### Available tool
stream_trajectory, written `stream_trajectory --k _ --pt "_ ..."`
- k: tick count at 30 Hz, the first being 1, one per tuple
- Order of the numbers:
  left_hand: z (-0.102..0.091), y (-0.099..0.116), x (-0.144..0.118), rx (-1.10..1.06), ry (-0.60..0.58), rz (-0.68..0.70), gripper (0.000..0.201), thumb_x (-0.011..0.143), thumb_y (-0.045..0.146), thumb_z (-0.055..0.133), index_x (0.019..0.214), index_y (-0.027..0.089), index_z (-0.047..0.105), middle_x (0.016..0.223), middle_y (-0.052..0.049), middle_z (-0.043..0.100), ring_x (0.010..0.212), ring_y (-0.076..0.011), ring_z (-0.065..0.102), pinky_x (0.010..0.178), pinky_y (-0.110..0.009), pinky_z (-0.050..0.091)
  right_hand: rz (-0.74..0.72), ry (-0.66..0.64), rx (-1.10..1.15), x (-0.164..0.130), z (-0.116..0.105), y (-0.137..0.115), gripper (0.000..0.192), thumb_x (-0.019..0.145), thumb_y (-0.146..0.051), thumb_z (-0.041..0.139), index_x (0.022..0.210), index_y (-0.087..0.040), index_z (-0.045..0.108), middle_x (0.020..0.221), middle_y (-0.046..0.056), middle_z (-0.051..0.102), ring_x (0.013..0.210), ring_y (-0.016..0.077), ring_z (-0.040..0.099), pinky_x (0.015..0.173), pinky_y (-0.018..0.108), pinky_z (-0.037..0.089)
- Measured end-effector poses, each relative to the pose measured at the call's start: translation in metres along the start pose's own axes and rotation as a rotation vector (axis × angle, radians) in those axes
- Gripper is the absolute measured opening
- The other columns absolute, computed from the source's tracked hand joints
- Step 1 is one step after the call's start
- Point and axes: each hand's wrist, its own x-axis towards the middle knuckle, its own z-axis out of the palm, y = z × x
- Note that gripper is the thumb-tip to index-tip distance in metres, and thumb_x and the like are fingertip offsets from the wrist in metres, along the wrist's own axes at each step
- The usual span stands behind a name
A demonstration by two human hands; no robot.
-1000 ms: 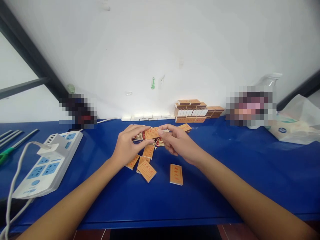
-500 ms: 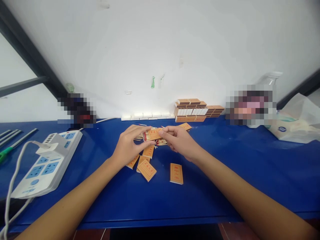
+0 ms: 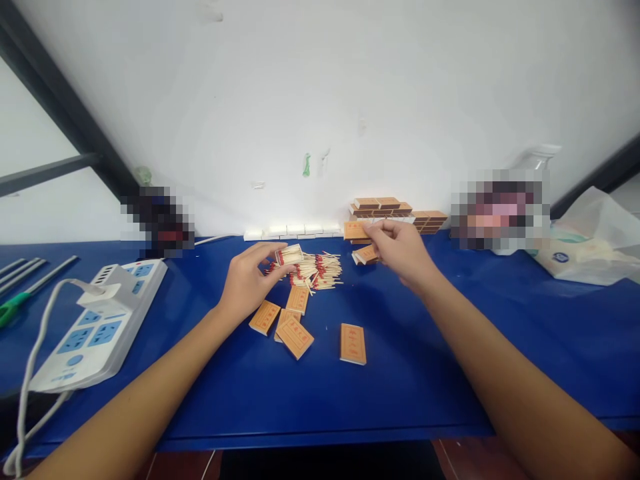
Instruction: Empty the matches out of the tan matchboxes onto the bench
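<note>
The flat desk [image 3: 450, 347] is deep blue. On it lie orange cardboard matchboxes [image 3: 353, 343] with red print, pale wooden matches [image 3: 320, 270] with red heads, and a white power strip [image 3: 95, 327] with light-blue sockets.

Two hands: left [image 3: 245, 283], right [image 3: 403, 250]. Four closed matchboxes [image 3: 353, 343] lying loose, near centre. One open tray [image 3: 289, 255] of matches at the left fingertips. One box [image 3: 356, 230] pinched in the right hand, another [image 3: 367, 254] just under it. One heap of matches [image 3: 317, 270], too many to count. One stack of boxes [image 3: 390, 210] far right of centre. One power strip [image 3: 95, 327], left.
</note>
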Motion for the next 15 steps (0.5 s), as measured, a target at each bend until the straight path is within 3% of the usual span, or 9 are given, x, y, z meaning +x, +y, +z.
stream_trajectory --k 4,9,15 --pt "0.000 -0.005 0.001 0.018 0.004 -0.011 0.031 0.087 0.033 0.079 0.116 0.023 0.074 0.109 -0.006 0.077 0.077 -0.0171 0.069 0.072 -0.032 0.060 -0.016 0.039 -0.297 0.022 -0.025 0.020 0.044 0.091 -0.053 0.062 0.063 -0.020 0.054 0.058 0.001 0.054 0.054 0.0135 0.044 0.052 0.028 0.032" --pt "-0.002 -0.003 0.001 0.026 0.005 0.032 0.031 0.087 0.030 0.079 0.117 0.023 0.072 0.112 -0.006 0.077 0.082 -0.0176 0.070 0.076 -0.032 0.060 0.044 -0.046 -0.537 0.031 -0.040 0.034 0.052 0.096 -0.055 0.054 0.057 -0.021 0.049 0.055 0.000 0.050 0.054 0.0139 0.043 0.055 0.030 0.030" --pt "-0.002 -0.002 0.002 0.026 0.007 0.045 0.030 0.087 0.029 0.079 0.116 0.022 0.072 0.108 -0.006 0.077 0.085 -0.0185 0.071 0.077 -0.033 0.060 0.063 -0.064 -0.658 0.031 -0.042 0.041 0.045 0.086 -0.059 0.068 0.067 -0.020 0.058 0.064 0.003 0.061 0.061 0.0168 0.055 0.059 0.030 0.037"
